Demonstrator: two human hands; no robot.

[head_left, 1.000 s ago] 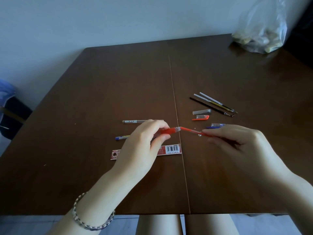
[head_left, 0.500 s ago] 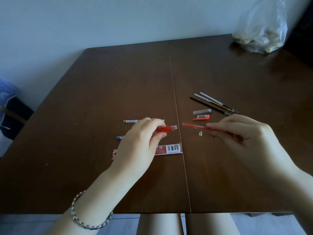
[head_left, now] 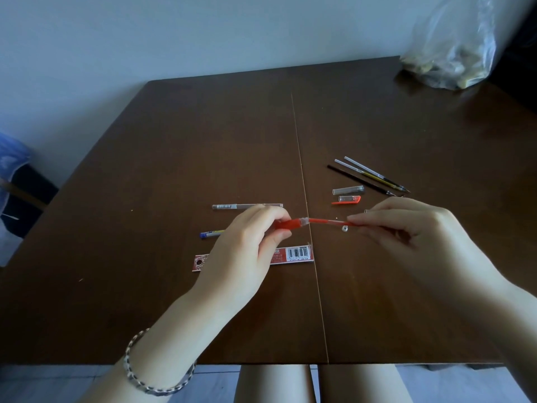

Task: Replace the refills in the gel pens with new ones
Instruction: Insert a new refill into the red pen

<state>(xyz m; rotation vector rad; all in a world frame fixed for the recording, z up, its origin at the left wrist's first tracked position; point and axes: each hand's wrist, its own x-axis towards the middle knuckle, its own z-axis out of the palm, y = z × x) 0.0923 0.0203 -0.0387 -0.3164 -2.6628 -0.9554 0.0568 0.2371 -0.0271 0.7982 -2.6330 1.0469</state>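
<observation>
Pinching the red refill in my right hand, left hand gripping the red barrel, I am re-seating its tip, apart half a second ago, just beyond the barcode packet; insertion underway.

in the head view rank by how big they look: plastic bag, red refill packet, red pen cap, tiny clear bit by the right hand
1. plastic bag
2. red refill packet
3. red pen cap
4. tiny clear bit

The bag lies farthest away yet looks largest.
</observation>
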